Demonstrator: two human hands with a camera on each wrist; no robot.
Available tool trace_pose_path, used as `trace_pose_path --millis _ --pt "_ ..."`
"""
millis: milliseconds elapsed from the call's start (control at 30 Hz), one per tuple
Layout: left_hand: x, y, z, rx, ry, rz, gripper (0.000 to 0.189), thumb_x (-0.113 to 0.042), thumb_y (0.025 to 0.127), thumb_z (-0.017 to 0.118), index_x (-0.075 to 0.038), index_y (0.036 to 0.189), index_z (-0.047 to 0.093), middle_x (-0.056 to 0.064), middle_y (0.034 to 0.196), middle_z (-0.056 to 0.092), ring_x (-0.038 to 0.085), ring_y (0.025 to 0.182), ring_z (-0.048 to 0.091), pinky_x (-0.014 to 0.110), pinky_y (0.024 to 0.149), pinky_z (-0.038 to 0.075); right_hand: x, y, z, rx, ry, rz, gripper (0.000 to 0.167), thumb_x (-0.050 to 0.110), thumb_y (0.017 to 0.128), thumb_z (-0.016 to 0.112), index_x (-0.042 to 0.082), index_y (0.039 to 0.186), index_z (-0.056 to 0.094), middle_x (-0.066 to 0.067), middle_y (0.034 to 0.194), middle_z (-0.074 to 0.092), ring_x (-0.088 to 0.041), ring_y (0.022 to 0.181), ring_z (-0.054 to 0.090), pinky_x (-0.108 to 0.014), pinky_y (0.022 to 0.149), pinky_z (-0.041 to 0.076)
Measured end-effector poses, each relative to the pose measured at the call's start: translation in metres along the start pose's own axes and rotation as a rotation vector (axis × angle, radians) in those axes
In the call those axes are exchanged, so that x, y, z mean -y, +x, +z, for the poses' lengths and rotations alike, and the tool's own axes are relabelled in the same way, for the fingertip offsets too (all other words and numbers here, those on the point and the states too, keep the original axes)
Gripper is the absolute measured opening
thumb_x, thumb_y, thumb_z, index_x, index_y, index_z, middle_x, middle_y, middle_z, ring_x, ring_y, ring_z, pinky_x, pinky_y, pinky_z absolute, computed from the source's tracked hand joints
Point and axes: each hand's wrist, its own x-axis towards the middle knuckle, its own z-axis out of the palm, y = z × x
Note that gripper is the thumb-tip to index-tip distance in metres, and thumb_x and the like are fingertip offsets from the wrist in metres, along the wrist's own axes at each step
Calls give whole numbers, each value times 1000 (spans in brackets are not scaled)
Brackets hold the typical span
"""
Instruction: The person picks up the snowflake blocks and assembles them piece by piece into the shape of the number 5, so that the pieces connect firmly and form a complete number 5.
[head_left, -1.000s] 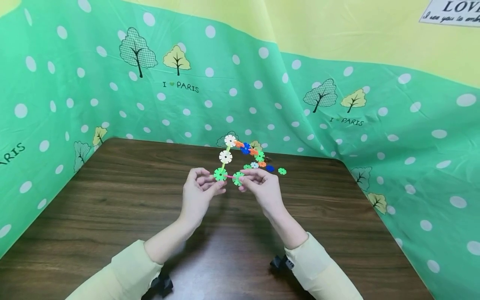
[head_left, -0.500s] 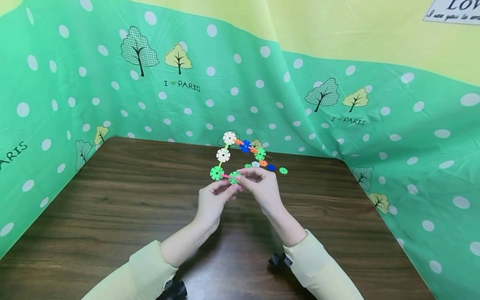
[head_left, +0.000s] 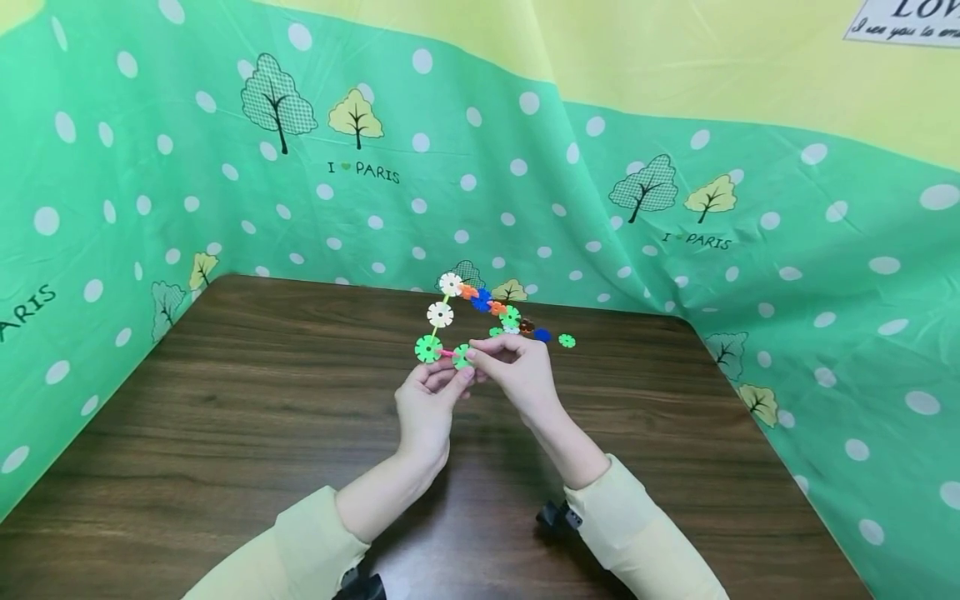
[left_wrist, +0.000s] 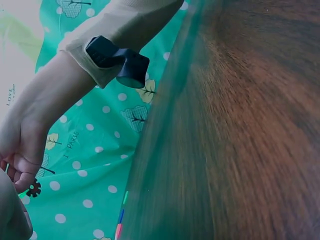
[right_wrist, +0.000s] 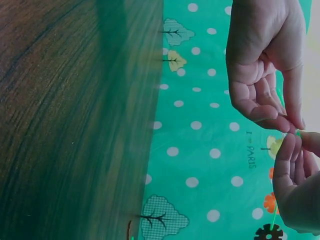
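A chain of plastic snowflake discs hangs in the air above the table, bent round like an open loop. Two white discs (head_left: 440,315) and a green disc (head_left: 428,349) run down its left side. Orange pieces and a blue disc (head_left: 481,300) form the far side. At the near end is another green disc (head_left: 462,357), joined by a pink piece seen edge-on. My right hand (head_left: 525,375) pinches this green disc between thumb and fingers. My left hand (head_left: 426,412) grips the same disc from below; in the right wrist view both sets of fingertips meet there.
Loose discs lie on the dark wooden table (head_left: 225,400) behind my right hand, among them a blue disc (head_left: 542,335) and a green disc (head_left: 567,341). A green dotted cloth (head_left: 375,200) hangs round the table's back and sides.
My left hand has shifted right, from the left green disc to the one at my right fingers. The chain has moved slightly left, and my right hand a little with it.
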Motion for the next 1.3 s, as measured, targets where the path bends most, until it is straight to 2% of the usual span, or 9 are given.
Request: trace_pose_path --millis 200,300,467,633,833,1067,1133,1200,1300 --pt "0 0 1 1 -48 66 27 -1 79 73 7 99 56 6 82 71 13 68 66 27 58 55 1 1 0 -16 -16 -4 18 6 79 75 -6 92 71 -20 86 69 -17 58 64 -32 60 57" --pt "1 1 0 11 -89 77 26 0 80 72 7 100 57 7 84 71 15 69 67 28 60 56 0 1 0 -19 -20 -12 17 5 79 75 -6 91 71 -19 87 70 -23 59 65 -33 60 57" --pt "1 4 -1 24 -159 68 26 5 80 70 9 103 58 8 84 71 17 72 68 33 70 57 -1 2 -2 8 -21 -49 19 6 81 74 -6 95 70 -20 89 70 -33 64 66 -38 63 57" --pt "-3 9 -4 29 -168 44 24 5 81 69 7 103 60 9 83 70 17 73 69 35 74 57 -4 1 -12 38 -82 -111 24 11 83 73 -4 100 70 -17 89 70 -28 66 68 -37 66 57" --pt "-7 17 -14 58 -157 28 30 3 82 68 9 110 59 11 85 71 23 76 71 39 76 56 3 -2 -33 31 -179 -124 20 14 82 74 0 97 71 -15 82 70 -19 62 66 -33 64 57" --pt "-15 28 -31 95 -107 23 29 6 83 66 11 111 59 10 84 70 21 73 71 39 77 56 25 -7 -63 5 -305 -130 14 3 84 69 -7 94 69 -26 81 67 -27 62 65 -35 61 56" --pt "-17 31 -36 111 -88 18 27 7 84 65 12 110 59 10 84 69 21 73 70 38 77 56 21 -5 -74 -4 -355 -136 14 3 84 69 -6 95 69 -25 82 68 -24 62 65 -31 60 56" --pt "-18 35 -41 129 -70 7 26 9 84 64 13 109 59 10 84 68 21 73 70 38 77 56 8 1 -87 -15 -421 -134 15 8 85 69 -3 96 70 -22 81 69 -18 61 64 -24 58 54" --pt "-19 39 -48 155 -33 -13 26 10 84 63 13 109 58 10 84 68 21 73 71 38 76 56 -16 11 -106 -12 -516 -114 19 16 85 71 1 97 72 -16 80 70 -16 62 62 -20 56 50"
